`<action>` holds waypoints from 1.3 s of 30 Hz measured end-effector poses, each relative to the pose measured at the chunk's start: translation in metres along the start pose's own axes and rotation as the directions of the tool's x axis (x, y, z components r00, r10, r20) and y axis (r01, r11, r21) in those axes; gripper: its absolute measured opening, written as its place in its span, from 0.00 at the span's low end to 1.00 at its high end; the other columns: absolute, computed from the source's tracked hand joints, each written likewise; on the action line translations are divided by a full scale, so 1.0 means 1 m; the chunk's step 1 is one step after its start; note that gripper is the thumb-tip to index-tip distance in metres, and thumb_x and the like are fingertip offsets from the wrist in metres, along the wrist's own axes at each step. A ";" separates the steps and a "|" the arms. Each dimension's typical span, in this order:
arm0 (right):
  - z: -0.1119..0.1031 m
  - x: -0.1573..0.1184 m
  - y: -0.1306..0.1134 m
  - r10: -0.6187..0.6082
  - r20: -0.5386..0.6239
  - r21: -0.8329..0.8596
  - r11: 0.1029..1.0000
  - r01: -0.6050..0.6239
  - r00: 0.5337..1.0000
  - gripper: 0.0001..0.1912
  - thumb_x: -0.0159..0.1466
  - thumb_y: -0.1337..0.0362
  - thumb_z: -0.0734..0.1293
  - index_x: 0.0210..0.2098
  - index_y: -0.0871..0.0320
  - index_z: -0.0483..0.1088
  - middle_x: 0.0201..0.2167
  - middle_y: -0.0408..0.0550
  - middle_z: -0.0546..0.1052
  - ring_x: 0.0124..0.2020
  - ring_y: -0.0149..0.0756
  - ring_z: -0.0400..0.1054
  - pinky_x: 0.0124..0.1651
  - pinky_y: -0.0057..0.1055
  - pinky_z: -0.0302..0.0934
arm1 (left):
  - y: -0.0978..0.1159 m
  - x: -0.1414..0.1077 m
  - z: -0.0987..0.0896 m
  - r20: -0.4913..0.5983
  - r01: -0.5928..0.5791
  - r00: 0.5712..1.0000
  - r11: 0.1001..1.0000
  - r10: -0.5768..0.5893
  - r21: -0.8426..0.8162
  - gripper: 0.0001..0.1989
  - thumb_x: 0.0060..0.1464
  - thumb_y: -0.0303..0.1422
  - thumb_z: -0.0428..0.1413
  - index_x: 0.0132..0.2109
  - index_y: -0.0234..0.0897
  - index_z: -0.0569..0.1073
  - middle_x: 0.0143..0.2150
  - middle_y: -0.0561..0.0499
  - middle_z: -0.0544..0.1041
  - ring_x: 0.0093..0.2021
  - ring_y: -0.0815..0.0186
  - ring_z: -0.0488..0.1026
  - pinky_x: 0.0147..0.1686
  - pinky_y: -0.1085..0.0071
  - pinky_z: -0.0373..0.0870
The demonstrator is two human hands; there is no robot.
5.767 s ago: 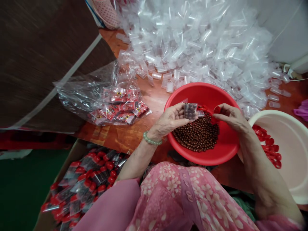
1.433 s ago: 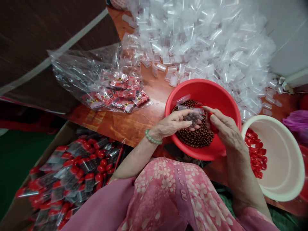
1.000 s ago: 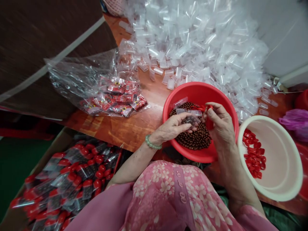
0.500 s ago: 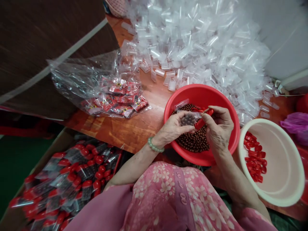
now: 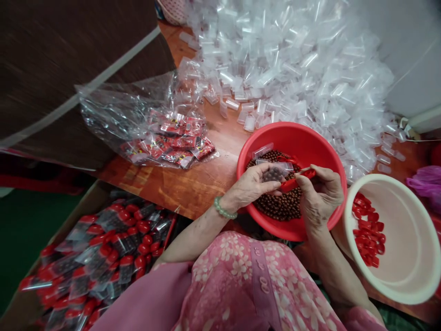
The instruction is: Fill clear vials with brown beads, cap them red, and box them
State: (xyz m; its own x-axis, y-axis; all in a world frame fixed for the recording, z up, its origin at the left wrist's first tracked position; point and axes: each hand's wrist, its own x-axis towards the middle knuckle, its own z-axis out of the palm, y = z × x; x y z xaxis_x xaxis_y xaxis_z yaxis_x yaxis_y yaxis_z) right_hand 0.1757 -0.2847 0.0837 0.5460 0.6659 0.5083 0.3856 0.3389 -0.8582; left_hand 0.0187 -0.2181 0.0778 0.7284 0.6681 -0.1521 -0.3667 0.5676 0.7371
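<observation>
- Left hand (image 5: pixel 245 187): fingers hold a clear case (image 5: pixel 274 174), partly covered.
- Right hand (image 5: pixel 321 195): fingers pinch a red cap (image 5: pixel 290 185), partly hidden.
- Purple plastic (image 5: pixel 427 184), three o'clock: cut off.

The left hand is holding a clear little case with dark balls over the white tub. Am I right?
Not quite: it's over the red basin, as the head view shows. The left hand does hold a clear little case with dark balls.
</observation>
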 end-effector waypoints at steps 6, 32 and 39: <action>-0.017 0.002 -0.002 -0.078 0.175 -0.073 0.993 0.092 0.981 0.16 0.58 0.63 0.80 0.45 0.49 0.79 0.36 0.42 0.78 0.35 0.31 0.75 0.37 0.29 0.70 | -0.001 0.001 -0.003 -0.036 -0.032 0.999 0.999 0.033 0.026 0.20 0.49 0.31 0.70 0.49 0.35 0.75 0.42 0.51 0.77 0.42 0.69 0.76 0.39 0.74 0.78; -0.014 0.023 -0.016 0.154 0.335 -0.101 0.987 -0.127 0.930 0.16 0.67 0.59 0.73 0.54 0.49 0.76 0.45 0.45 0.84 0.44 0.35 0.80 0.49 0.33 0.75 | -0.004 0.000 -0.002 0.037 -0.108 0.994 0.976 0.103 0.187 0.15 0.56 0.35 0.65 0.49 0.36 0.74 0.42 0.49 0.78 0.41 0.68 0.77 0.46 0.70 0.75; 0.004 0.018 -0.019 0.081 0.379 -0.184 0.983 -0.010 0.922 0.12 0.66 0.59 0.73 0.49 0.50 0.78 0.42 0.45 0.83 0.42 0.35 0.79 0.48 0.36 0.74 | -0.005 0.000 -0.002 0.059 -0.232 0.973 0.933 0.225 0.275 0.11 0.55 0.31 0.63 0.46 0.37 0.74 0.44 0.50 0.77 0.46 0.65 0.74 0.54 0.67 0.72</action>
State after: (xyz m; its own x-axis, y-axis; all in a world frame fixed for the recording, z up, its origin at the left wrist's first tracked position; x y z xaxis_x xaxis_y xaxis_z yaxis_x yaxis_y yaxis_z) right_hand 0.1755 -0.2759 0.1088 0.2523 0.8933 0.3720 0.5105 0.2037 -0.8354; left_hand 0.0189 -0.2201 0.0725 0.6600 0.7492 0.0564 -0.3521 0.2421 0.9041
